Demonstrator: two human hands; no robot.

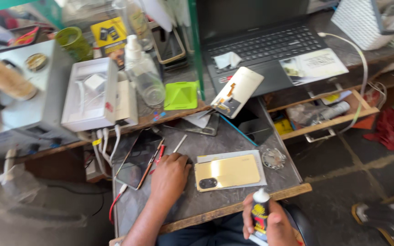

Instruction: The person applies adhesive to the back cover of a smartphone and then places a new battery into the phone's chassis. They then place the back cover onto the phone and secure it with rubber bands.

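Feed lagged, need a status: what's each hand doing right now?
Left hand: resting on the table, fingers curled, holding nothing visible.
Right hand: closed around a small bottle.

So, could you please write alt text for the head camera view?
The person's left hand rests on a grey worktop beside a gold phone back cover, while the right hand holds a small white-capped black bottle. An open black laptop sits behind.

Grey worktop [233,182]: gold phone [227,172], dark phone [138,157], laptop [265,50].
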